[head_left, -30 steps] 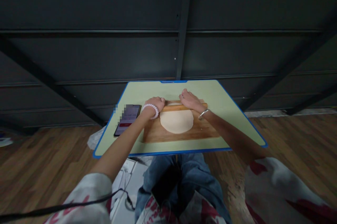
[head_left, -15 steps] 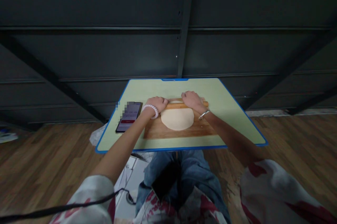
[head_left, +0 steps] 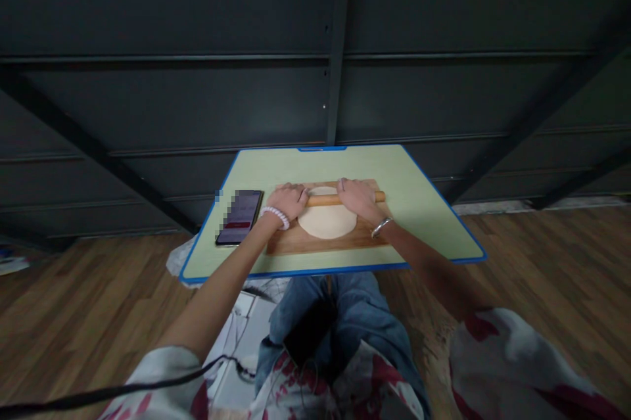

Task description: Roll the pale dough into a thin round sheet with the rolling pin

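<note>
A wooden rolling pin (head_left: 323,200) lies crosswise over a flat, roundish sheet of pale dough (head_left: 327,221). My left hand (head_left: 289,200) is closed over the pin's left end, hiding that end. Toward the other end, my right hand (head_left: 357,196) grips the pin, and a short tip sticks out to its right. Part of the dough shows beyond the pin, the larger part on the near side. Beneath the dough is a wooden board (head_left: 315,246).
The board rests on a small pale-green table (head_left: 419,236) with a blue edge. A phone (head_left: 240,217) lies left of the board. A dark panelled wall (head_left: 221,104) stands behind. A dark phone-like object (head_left: 310,334) is on my lap, and a black cable (head_left: 148,386) crosses at lower left.
The rolling pin and both hands have shifted slightly toward me over the dough, so more dough shows beyond the pin. The whole view has moved a little.
</note>
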Action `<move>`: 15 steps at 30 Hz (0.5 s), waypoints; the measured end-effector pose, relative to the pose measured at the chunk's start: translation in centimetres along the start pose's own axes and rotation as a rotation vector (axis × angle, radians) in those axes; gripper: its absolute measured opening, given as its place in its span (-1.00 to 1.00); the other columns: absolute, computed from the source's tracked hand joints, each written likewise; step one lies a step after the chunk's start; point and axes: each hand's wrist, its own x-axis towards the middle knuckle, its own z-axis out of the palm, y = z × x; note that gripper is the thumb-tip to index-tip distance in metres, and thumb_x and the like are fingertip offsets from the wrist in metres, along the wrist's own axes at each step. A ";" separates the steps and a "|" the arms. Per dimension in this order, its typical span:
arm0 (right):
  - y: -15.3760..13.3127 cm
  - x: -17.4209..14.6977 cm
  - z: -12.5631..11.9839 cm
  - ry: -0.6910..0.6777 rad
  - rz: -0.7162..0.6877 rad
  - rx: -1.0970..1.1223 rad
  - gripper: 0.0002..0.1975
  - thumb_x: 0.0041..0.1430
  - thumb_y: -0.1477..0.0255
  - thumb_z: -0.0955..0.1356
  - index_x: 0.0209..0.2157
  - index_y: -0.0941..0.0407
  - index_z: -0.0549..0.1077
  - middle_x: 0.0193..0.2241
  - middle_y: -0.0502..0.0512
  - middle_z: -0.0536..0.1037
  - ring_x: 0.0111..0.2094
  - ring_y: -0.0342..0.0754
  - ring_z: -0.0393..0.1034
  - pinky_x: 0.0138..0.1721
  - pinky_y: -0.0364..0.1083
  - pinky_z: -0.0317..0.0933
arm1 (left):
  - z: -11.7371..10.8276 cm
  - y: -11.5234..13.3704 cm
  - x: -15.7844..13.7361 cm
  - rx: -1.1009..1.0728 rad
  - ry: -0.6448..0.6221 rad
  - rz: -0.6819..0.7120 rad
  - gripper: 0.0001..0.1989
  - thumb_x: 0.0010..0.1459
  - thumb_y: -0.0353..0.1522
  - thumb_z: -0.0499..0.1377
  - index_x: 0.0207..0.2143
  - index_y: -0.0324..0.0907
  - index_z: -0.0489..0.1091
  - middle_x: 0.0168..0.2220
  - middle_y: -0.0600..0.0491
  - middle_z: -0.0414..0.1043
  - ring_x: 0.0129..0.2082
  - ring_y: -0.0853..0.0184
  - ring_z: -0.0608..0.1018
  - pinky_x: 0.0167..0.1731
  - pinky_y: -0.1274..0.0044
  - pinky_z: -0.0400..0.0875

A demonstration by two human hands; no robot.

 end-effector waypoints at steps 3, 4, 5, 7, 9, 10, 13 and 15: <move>-0.1 -0.5 0.0 0.016 0.000 -0.008 -0.54 0.35 0.37 0.01 -0.15 0.19 0.46 -0.23 0.30 0.59 -0.20 0.08 0.49 -0.22 -0.05 0.25 | 0.2 0.0 -0.1 -0.007 0.017 -0.003 -0.57 0.32 -0.28 -0.24 -0.15 -0.23 0.38 -0.15 -0.09 0.50 -0.11 0.22 0.50 -0.10 0.44 0.31; -0.1 -0.6 0.0 0.021 0.003 -0.011 -0.54 0.35 0.37 0.01 -0.15 0.19 0.46 -0.23 0.30 0.59 -0.20 0.07 0.49 -0.22 -0.06 0.25 | 0.3 0.0 -0.1 -0.010 0.026 -0.014 -0.57 0.32 -0.28 -0.24 -0.17 -0.22 0.38 -0.17 -0.09 0.51 -0.14 0.21 0.51 -0.12 0.44 0.32; -0.2 -0.8 -0.1 0.026 0.005 -0.015 -0.54 0.35 0.36 0.01 -0.16 0.19 0.46 -0.22 0.29 0.59 -0.19 0.06 0.49 -0.23 -0.07 0.25 | 0.5 -0.1 -0.1 -0.012 0.036 -0.024 -0.57 0.32 -0.27 -0.25 -0.18 -0.22 0.38 -0.17 -0.09 0.51 -0.16 0.21 0.52 -0.14 0.43 0.32; -0.2 -1.0 -0.1 0.043 -0.007 -0.024 -0.53 0.36 0.36 0.01 -0.15 0.19 0.47 -0.21 0.26 0.59 -0.19 0.05 0.49 -0.23 -0.08 0.25 | 0.7 -0.1 -0.2 -0.012 0.062 -0.020 -0.58 0.32 -0.27 -0.24 -0.19 -0.21 0.37 -0.16 -0.08 0.51 -0.17 0.21 0.53 -0.16 0.43 0.33; -0.2 -1.3 0.0 0.057 -0.025 -0.031 -0.53 0.36 0.37 0.01 -0.15 0.18 0.47 -0.19 0.25 0.58 -0.18 0.04 0.49 -0.21 -0.08 0.25 | 1.0 -0.2 -0.3 -0.016 0.098 0.010 -0.59 0.32 -0.27 -0.23 -0.19 -0.21 0.37 -0.14 -0.07 0.50 -0.14 0.22 0.52 -0.12 0.42 0.31; -0.2 -1.4 0.0 0.061 -0.029 -0.034 -0.53 0.36 0.37 0.01 -0.14 0.18 0.47 -0.19 0.25 0.58 -0.18 0.04 0.48 -0.20 -0.08 0.25 | 1.0 -0.2 -0.4 -0.021 0.112 0.025 -0.60 0.32 -0.27 -0.23 -0.18 -0.21 0.36 -0.13 -0.07 0.49 -0.13 0.22 0.51 -0.10 0.41 0.29; -0.3 -1.7 0.1 0.078 -0.027 -0.040 -0.53 0.36 0.37 0.02 -0.13 0.20 0.47 -0.17 0.26 0.58 -0.16 0.03 0.47 -0.16 -0.08 0.23 | 1.1 -0.2 -0.8 -0.039 0.117 0.021 -0.60 0.33 -0.24 -0.22 -0.16 -0.22 0.35 -0.12 -0.08 0.48 -0.11 0.21 0.50 -0.07 0.39 0.26; -0.2 -2.0 0.3 0.104 -0.024 -0.039 -0.53 0.36 0.37 0.02 -0.13 0.22 0.47 -0.16 0.27 0.57 -0.14 0.04 0.46 -0.14 -0.06 0.22 | 1.1 -0.1 -1.2 -0.042 0.119 0.009 -0.61 0.33 -0.24 -0.21 -0.16 -0.21 0.33 -0.13 -0.08 0.48 -0.12 0.20 0.50 -0.06 0.37 0.25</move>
